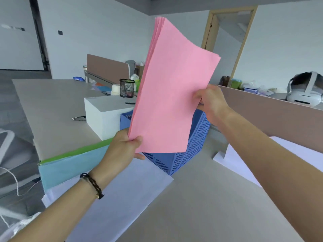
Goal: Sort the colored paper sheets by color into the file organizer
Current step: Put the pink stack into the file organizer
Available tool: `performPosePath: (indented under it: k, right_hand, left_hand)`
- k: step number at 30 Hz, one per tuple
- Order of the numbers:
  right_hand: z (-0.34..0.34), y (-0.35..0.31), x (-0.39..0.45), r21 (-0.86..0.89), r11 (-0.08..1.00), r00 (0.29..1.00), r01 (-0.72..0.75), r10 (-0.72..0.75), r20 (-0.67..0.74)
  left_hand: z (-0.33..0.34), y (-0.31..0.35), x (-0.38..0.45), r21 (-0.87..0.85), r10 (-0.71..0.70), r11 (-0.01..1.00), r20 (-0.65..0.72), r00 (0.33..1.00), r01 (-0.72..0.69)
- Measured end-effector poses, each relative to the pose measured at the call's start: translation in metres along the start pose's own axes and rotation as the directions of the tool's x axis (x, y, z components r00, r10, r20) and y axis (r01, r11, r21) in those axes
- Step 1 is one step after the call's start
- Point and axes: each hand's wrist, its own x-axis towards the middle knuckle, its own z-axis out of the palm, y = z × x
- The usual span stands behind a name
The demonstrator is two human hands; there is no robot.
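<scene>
Nearest, pale lavender sheets [111,203] lie on the table [201,206] beside light blue paper [70,165] and a green strip [76,151] at the left edge, apparently stacks awaiting sorting. Above them, the left hand [122,145] pinches the near lower corner of a stack of pink sheets [173,88], thumb on the front face. The right hand [210,102] grips the stack's right edge, its fingers hidden behind the paper. Two grips keep the stack squared and upright, probably for lowering edge-first. Directly beneath and behind stands the blue organizer [190,144], its slots largely hidden by the pink stack. Farther left sit a white box [104,114] and a mesh cup [127,88].
</scene>
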Motion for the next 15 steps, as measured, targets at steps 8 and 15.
performPosePath:
  k: [8, 15]
  right_hand:
    - [-0.015, -0.035, 0.084, -0.122, 0.992, 0.998, 0.031, -0.038, -0.055]
    - [-0.045, -0.022, 0.109, -0.302, 0.953, 0.997, 0.032, -0.052, -0.06]
  left_hand:
    - [0.04, 0.004, 0.062, 0.03, 0.103, 0.994, -0.041, 0.994, -0.102]
    - [0.07, -0.005, 0.086, 0.269, 0.108, 0.953, 0.123, 0.987, -0.138]
